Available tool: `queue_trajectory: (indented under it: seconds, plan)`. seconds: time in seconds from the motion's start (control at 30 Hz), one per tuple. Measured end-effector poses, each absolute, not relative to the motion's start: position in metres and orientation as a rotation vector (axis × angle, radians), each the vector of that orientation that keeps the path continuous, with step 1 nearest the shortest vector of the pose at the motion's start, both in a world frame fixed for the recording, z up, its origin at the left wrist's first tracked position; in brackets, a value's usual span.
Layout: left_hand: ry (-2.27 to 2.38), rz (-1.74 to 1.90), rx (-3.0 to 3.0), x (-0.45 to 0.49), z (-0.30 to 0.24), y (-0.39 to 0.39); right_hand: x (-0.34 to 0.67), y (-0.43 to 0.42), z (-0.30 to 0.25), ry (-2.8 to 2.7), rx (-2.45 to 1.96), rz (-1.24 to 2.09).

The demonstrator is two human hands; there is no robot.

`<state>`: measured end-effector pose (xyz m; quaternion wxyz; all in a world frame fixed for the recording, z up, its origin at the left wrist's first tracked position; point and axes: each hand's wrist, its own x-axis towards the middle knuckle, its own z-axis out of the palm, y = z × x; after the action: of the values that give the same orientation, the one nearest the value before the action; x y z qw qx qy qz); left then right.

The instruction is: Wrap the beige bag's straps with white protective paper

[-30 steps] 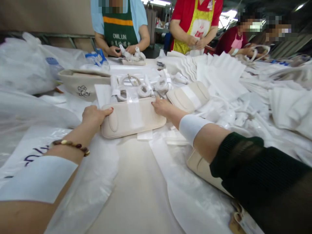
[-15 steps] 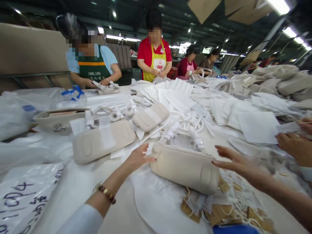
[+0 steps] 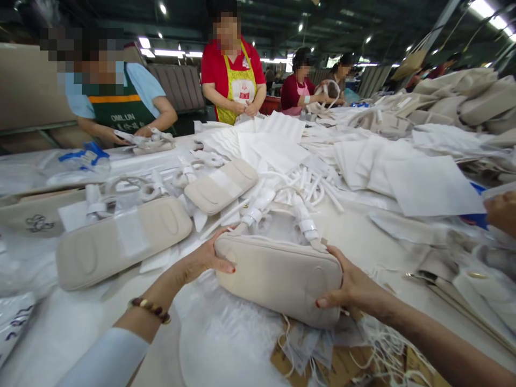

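White sheets and cream bags covered the bench. A cream handbag was grasped at both ends near the front edge, the left hand clasping its left end, the right hand its right. Wrapped handles rose behind it; another bag lay toward the left edge.

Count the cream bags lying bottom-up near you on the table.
3. One bag between left hand and right hand; one at left; one behind. Piles may hide more.
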<state>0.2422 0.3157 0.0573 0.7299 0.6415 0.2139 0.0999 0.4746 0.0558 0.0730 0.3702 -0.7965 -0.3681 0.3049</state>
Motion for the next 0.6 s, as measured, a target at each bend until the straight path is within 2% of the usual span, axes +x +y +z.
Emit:
queue_trajectory:
  seconds: [0.27, 0.47, 0.6]
  plan:
    - [0.471, 0.290, 1.335, 0.249, 0.063, 0.302, 0.465, 0.061, 0.081, -0.845, -1.991, 0.826]
    - [0.514, 0.396, 1.399, 0.232, 0.082, 0.287, 0.448, 0.046, 0.101, -0.966, -1.940, 0.658]
    - [0.687, 0.523, 1.519, 0.178, 0.111, 0.251, 0.420, 0.022, 0.120, -1.099, -1.968, 0.458]
